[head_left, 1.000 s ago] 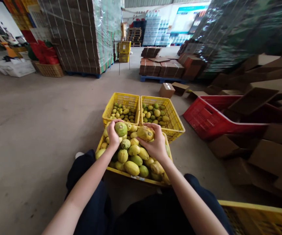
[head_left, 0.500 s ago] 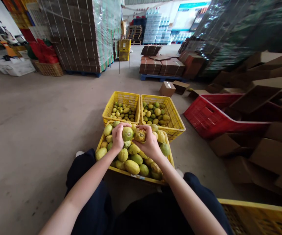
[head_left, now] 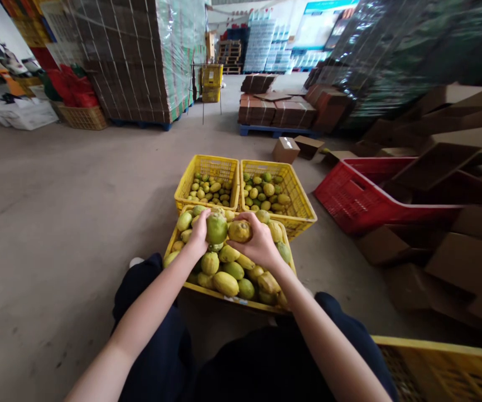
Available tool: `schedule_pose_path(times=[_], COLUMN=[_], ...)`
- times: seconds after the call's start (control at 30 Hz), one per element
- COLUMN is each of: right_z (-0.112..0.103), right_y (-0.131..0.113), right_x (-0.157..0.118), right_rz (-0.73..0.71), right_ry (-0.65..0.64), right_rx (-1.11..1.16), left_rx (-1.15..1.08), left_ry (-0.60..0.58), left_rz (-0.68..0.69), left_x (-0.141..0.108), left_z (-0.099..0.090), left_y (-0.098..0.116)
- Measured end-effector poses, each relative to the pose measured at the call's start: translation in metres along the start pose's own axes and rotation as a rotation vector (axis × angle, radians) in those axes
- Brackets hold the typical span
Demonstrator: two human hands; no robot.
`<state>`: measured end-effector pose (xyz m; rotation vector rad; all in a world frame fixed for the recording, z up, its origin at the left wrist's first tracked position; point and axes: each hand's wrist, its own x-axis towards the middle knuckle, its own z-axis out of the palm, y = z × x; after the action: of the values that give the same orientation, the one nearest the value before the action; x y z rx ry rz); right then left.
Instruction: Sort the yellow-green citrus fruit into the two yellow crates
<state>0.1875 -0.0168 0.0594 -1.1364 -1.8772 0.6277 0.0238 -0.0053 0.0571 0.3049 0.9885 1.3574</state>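
Observation:
My left hand (head_left: 199, 231) is closed round a green fruit (head_left: 216, 228), gripping it from its left side. In my right hand (head_left: 259, 240) is a yellow, brown-marked fruit (head_left: 240, 231), held between thumb and fingers. The two fruits are side by side above the near yellow crate (head_left: 235, 301), which is heaped with green and yellow fruits. Behind it stand two more yellow crates, the back left crate (head_left: 177, 195) and the back right crate (head_left: 305, 204), both with smaller-looking fruits inside.
A red crate (head_left: 341, 196) with cardboard in it is at the right, amid cardboard boxes (head_left: 467, 268). Another yellow crate (head_left: 442, 349) is at the lower right. Flattened cartons (head_left: 291, 113) lie on a blue pallet (head_left: 266, 132) farther back.
The green fruit in my left hand has turned, its stem end now nearer the top. The yellow-brown fruit has turned slightly in my right hand.

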Motion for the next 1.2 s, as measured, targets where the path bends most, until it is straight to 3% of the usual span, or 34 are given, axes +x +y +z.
schedule_pose_path(times=[0.07, 0.13, 0.23, 0.37, 0.5, 0.6, 0.7, 0.83, 0.97, 1.07, 1.2], right_z=[-0.001, 0.001, 0.008, 0.017, 0.021, 0.022, 0.019, 0.01, 0.005, 0.007, 0.013], right_y=[0.001, 0.004, 0.009, 0.012, 0.019, 0.025, 0.025, 0.018, 0.018, 0.021, 0.023], right_x=[0.003, 0.006, 0.011, 0.013, 0.013, 0.014, 0.015, 0.009, -0.002, -0.006, -0.007], right_rz=[0.142, 0.364, 0.694, 0.871, 0.918, 0.869, 0.8, 0.748, 0.715, 0.628, 0.616], right_ry=[0.016, 0.088, 0.162, -0.051, -0.18, -0.206, -0.142, -0.082, 0.003, 0.053, 0.263], right_rx=[0.086, 0.24, 0.504, 0.749, 0.89, 0.941, 0.941, 0.901, 0.878, 0.895, 1.06], left_rx=[-0.034, -0.05, -0.107, -0.165, -0.168, -0.187, -0.23, -0.256, -0.217, -0.162, -0.244], left_ry=[0.059, 0.071, 0.062, 0.109, 0.105, 0.128, 0.09, -0.102, -0.252, -0.278, -0.248], left_rz=[-0.289, -0.42, -0.439, -0.414, -0.428, -0.411, -0.337, -0.224, -0.221, -0.213, -0.207], left_x=[0.004, 0.005, 0.005, 0.003, 0.002, 0.003, 0.004, 0.002, -0.005, -0.007, -0.006], left_z=[0.0, -0.001, -0.002, -0.002, -0.001, -0.002, -0.003, -0.001, 0.006, 0.011, 0.016], left_y=[0.004, 0.007, 0.006, 0.003, 0.003, 0.004, 0.008, 0.017, 0.02, 0.012, -0.008])
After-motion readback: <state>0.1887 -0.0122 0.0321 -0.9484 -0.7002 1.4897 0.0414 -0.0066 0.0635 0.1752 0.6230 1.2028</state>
